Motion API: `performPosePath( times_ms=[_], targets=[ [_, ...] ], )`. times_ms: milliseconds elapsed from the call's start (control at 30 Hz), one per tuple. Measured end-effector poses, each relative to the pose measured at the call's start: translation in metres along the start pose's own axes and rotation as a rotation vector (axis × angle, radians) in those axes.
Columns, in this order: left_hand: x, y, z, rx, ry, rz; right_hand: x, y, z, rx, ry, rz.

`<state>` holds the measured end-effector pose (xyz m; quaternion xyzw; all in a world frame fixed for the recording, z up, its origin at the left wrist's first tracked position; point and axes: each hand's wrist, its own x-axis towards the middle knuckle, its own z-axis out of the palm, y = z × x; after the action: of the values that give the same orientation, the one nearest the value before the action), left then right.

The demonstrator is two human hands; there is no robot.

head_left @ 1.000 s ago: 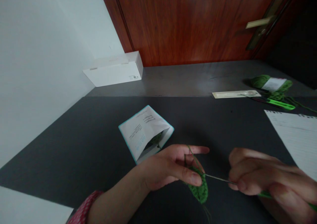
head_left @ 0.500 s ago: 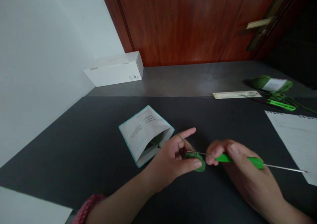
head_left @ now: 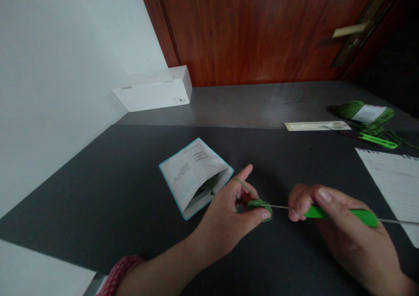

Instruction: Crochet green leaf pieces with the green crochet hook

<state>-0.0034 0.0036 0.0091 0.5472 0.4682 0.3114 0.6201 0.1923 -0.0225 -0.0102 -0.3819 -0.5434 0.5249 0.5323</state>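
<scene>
Between thumb and fingers, my left hand [head_left: 231, 211] pinches a small green crochet piece [head_left: 260, 205]. Its index finger is raised, and a strand of green yarn [head_left: 244, 184] runs over it down to the piece. My right hand [head_left: 340, 222] is closed round the green handle of a crochet hook [head_left: 363, 217]. The hook's thin metal shaft reaches left to the top edge of the crochet piece, where its tip is hidden or too small to make out. A second metal end sticks out to the right of the handle.
A white pouch with a blue edge [head_left: 186, 173] lies open, green yarn inside. At the back right are a green yarn ball [head_left: 350, 109], a pale flat packet [head_left: 301, 126] and a bright green tool [head_left: 379, 141]. Lined paper [head_left: 389, 178] lies right; a white box [head_left: 157, 93] stands back left.
My right hand turned over, came left to the crochet piece, then drew back slightly right with the hook. My left hand tilted the piece and rose a little. The view shifted slightly.
</scene>
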Motion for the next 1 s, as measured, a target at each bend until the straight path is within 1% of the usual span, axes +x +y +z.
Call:
performPosePath(
  times_ms=[100, 267, 333, 400, 533, 600, 667, 733, 800, 833, 933, 1000],
  targets=[
    [0.0, 0.0, 0.0, -0.005, 0.016, 0.009, -0.006, 0.0, -0.001, -0.081, 0.005, -0.085],
    [-0.001, 0.003, 0.001, 0.014, 0.044, -0.01, -0.011, 0.005, 0.001, -0.13, -0.012, -0.153],
    [0.0, 0.004, 0.002, 0.039, 0.057, -0.005, -0.011, 0.005, 0.002, -0.183, -0.033, -0.193],
    [0.0, 0.005, 0.002, 0.084, 0.088, 0.006, -0.011, 0.004, 0.001, -0.282, -0.07, -0.25],
    [-0.003, 0.003, 0.002, 0.163, 0.168, 0.059, -0.011, 0.0, -0.001, -0.556, -0.19, -0.43],
    [-0.005, 0.001, 0.004, 0.204, 0.211, 0.092, -0.012, -0.001, 0.002, -0.641, -0.213, -0.487],
    [-0.006, -0.001, 0.006, 0.246, 0.261, 0.119, -0.013, 0.0, 0.007, -0.669, -0.201, -0.502],
    [-0.007, -0.003, 0.008, 0.24, 0.278, 0.132, -0.014, 0.001, 0.013, -0.671, -0.193, -0.491],
    [-0.007, -0.003, 0.008, 0.175, 0.249, 0.126, -0.014, 0.003, 0.016, -0.711, -0.195, -0.509],
    [-0.006, -0.002, 0.007, 0.13, 0.227, 0.122, -0.013, 0.004, 0.016, -0.761, -0.195, -0.544],
    [-0.003, 0.002, 0.001, -0.067, 0.124, 0.077, -0.009, 0.004, 0.01, -0.971, -0.198, -0.734],
    [-0.001, 0.004, -0.004, -0.269, 0.005, -0.004, -0.008, 0.003, 0.002, -1.062, -0.263, -0.888]
  ],
)
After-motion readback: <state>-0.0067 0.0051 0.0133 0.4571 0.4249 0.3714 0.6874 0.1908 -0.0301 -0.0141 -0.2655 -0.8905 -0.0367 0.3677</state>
